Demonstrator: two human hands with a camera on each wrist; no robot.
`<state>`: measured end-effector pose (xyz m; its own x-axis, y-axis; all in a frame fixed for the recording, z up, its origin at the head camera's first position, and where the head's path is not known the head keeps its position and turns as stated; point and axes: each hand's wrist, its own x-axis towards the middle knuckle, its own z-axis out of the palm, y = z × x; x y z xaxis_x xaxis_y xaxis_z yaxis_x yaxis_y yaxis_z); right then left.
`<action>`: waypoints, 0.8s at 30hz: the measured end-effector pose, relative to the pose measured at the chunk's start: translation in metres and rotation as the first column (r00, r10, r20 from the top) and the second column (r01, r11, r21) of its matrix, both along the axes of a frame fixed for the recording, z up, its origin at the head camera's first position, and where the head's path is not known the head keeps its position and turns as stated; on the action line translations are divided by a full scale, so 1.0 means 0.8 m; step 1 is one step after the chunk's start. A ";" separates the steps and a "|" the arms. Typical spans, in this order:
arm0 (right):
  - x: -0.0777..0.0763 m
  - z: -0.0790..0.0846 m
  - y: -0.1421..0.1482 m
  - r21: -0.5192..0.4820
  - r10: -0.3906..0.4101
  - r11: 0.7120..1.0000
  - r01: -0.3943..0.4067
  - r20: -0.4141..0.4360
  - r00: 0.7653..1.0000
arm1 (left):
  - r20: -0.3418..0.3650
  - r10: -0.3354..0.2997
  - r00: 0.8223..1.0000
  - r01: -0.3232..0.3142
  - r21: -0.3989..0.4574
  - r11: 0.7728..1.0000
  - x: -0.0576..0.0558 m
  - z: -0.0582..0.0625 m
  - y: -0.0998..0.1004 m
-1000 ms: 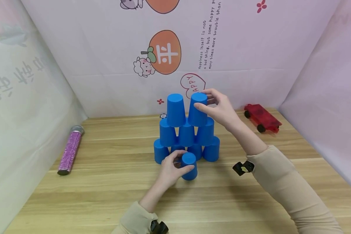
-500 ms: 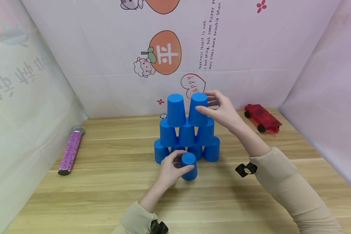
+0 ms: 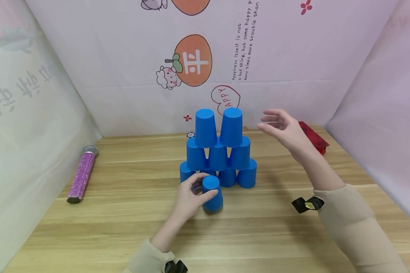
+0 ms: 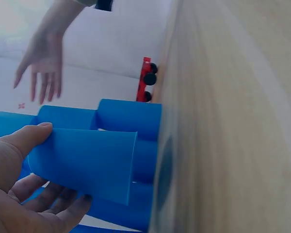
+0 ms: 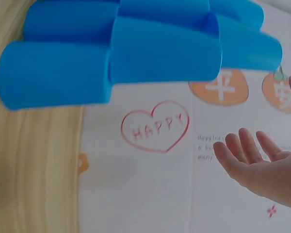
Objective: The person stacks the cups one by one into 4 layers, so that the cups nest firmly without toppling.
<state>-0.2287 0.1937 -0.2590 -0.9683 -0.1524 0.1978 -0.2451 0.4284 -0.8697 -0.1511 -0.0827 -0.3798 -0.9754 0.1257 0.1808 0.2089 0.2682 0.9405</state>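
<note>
Upside-down blue cups rise in a three-row pyramid, with two cups on the top row: a left top cup and a right top cup. In front of the stack my left hand pinches another blue cup between thumb and fingers. That cup appears slightly raised off the table, also seen as the held cup in the left wrist view. My right hand is apart from the stack, to its right, fingers relaxed and holding nothing. In the right wrist view that hand has its fingers spread beside the cups.
A purple glittery microphone lies at the left of the wooden table. A red toy car sits at the back right, partly hidden by my right hand. A printed white cloth hangs behind the stack.
My right hand has let go of the right top cup and moved away to the right. My left hand has lifted its cup slightly and shifted it left.
</note>
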 end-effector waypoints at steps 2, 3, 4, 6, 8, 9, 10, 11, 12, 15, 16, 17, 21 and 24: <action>0.001 -0.004 0.011 -0.004 -0.002 1.000 0.002 0.022 1.000 | -0.004 0.008 1.000 -0.008 0.001 1.000 0.003 0.009 -0.005; 0.002 -0.007 0.017 -0.006 -0.002 1.000 0.002 0.029 1.000 | -0.008 0.014 1.000 -0.014 0.000 1.000 0.004 0.014 -0.008; 0.003 -0.009 0.021 -0.005 -0.002 1.000 0.002 0.036 0.999 | -0.011 0.022 1.000 -0.022 -0.002 1.000 0.006 0.018 -0.010; 0.004 -0.016 0.031 0.007 -0.009 1.000 0.008 0.053 0.999 | -0.020 0.038 0.999 -0.038 -0.007 0.999 0.008 0.024 -0.016; 0.005 -0.023 0.039 0.017 -0.011 1.000 0.010 0.069 0.998 | -0.023 0.055 0.998 -0.055 -0.007 0.998 0.011 0.031 -0.020; 0.006 -0.026 0.043 0.022 -0.013 1.000 0.012 0.073 0.997 | -0.023 0.065 0.998 -0.065 -0.007 0.998 0.012 0.035 -0.022; 0.006 -0.030 0.047 0.031 -0.014 0.999 0.011 0.076 0.997 | -0.022 0.071 0.997 -0.071 -0.008 0.997 0.013 0.039 -0.024; 0.006 -0.034 0.051 0.038 -0.012 0.999 0.009 0.078 0.997 | -0.023 0.077 0.997 -0.078 -0.012 0.997 0.014 0.044 -0.025; 0.006 -0.038 0.055 0.044 -0.008 0.999 0.005 0.078 0.997 | -0.025 0.082 0.996 -0.083 -0.017 0.996 0.015 0.049 -0.027; 0.005 -0.051 0.064 0.051 0.010 0.999 -0.014 0.078 0.997 | -0.030 0.086 0.996 -0.087 -0.031 0.996 0.016 0.065 -0.032; 0.005 -0.056 0.066 0.054 0.018 0.998 -0.023 0.078 0.997 | -0.035 0.086 0.996 -0.087 -0.037 0.996 0.016 0.071 -0.035; 0.006 -0.060 0.068 0.049 0.025 0.998 -0.029 0.082 0.996 | -0.039 0.086 0.996 -0.088 -0.042 0.995 0.016 0.077 -0.037; 0.008 -0.076 0.072 0.039 0.047 0.998 -0.051 0.102 0.994 | -0.060 0.083 0.995 -0.087 -0.062 0.994 0.016 0.097 -0.046; 0.011 -0.088 0.072 0.026 0.074 0.997 -0.077 0.119 0.990 | -0.077 0.078 0.994 -0.084 -0.078 0.993 0.015 0.111 -0.053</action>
<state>-0.2200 0.2513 -0.3292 -0.9700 -0.2302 0.0775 -0.1747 0.4396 -0.8811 -0.1392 -0.1249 -0.2907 -0.9673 0.0641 0.2454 0.2517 0.3613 0.8978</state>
